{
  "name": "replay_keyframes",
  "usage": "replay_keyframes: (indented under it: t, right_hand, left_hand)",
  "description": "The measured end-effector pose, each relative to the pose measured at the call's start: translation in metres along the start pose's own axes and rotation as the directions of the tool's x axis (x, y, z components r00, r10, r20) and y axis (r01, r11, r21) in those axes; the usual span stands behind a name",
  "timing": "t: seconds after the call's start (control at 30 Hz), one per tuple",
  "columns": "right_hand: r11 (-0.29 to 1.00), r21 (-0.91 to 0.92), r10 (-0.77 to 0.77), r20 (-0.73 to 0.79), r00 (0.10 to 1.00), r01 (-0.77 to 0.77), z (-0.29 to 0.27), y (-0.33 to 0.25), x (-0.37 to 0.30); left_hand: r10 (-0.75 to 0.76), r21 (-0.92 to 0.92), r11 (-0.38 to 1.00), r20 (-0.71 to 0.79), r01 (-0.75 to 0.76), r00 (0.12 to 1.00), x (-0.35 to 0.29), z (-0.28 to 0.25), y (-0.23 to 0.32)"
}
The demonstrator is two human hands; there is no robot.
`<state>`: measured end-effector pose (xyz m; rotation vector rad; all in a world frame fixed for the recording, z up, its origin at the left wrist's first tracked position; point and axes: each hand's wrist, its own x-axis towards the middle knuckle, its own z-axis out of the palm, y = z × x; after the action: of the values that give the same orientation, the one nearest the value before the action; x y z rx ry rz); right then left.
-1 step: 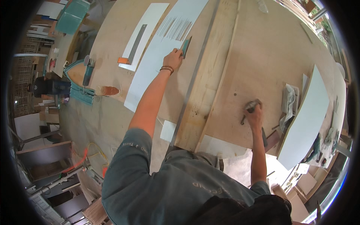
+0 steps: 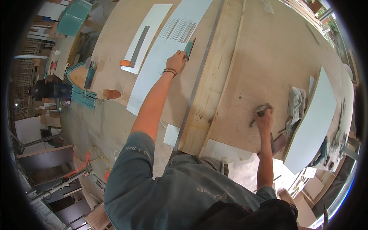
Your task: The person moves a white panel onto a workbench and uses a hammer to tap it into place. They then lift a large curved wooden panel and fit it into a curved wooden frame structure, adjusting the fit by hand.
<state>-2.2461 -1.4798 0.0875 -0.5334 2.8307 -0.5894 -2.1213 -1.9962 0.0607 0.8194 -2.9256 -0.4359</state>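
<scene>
My left hand (image 2: 176,61) is closed on a flat green tool with a dark straight edge (image 2: 189,49), its exact kind unclear. The tool is at the right edge of a long white panel (image 2: 153,63). Rows of narrow parallel slots (image 2: 178,30) cross that panel just beyond my hand. Over the brown board (image 2: 264,61) at the right, my right hand (image 2: 263,118) grips a dark rounded object (image 2: 262,110). Motion blur hides its kind, and a thin dark piece sticks out beside it.
A try square (image 2: 135,55) with an orange handle lies on a narrower white panel (image 2: 153,23). A long wooden beam (image 2: 209,84) runs between my hands. An angle grinder (image 2: 90,74) is at the left. Plastic-wrapped items (image 2: 296,103) sit beside a white panel (image 2: 315,119) at the right.
My right hand and the dark object have shifted slightly to the right. My left hand and the green tool have hardly moved.
</scene>
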Motion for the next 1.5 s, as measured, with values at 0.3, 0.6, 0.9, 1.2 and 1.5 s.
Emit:
replay_keyframes:
  t: [0.3,0.6,0.9,1.2,1.5]
  right_hand:
    - [0.947,-0.117,0.266,-0.230,0.936,-0.297,-0.054,0.014,-0.065]
    - [0.948,0.257,0.164,0.110,0.980,-0.188,0.034,-0.069,-0.201]
    - [0.983,0.169,0.016,0.315,0.949,-0.073,0.030,-0.141,-0.250]
    - [0.921,0.384,-0.062,0.297,0.953,-0.060,0.059,-0.146,-0.244]
    - [0.859,0.512,-0.272,0.424,0.864,0.020,0.098,-0.239,-0.196]
  left_hand:
    - [0.151,0.086,0.987,-0.254,-0.133,0.955,-0.035,-0.039,-0.042]
    - [-0.491,0.168,0.801,-0.366,0.575,0.791,-0.243,-0.017,-0.165]
    - [-0.655,0.072,0.724,-0.238,0.686,0.717,-0.278,-0.048,-0.172]
    - [-0.651,-0.042,0.753,-0.197,0.657,0.733,-0.303,-0.047,-0.154]
    - [-0.699,-0.209,0.709,-0.077,0.674,0.711,-0.332,-0.033,-0.145]
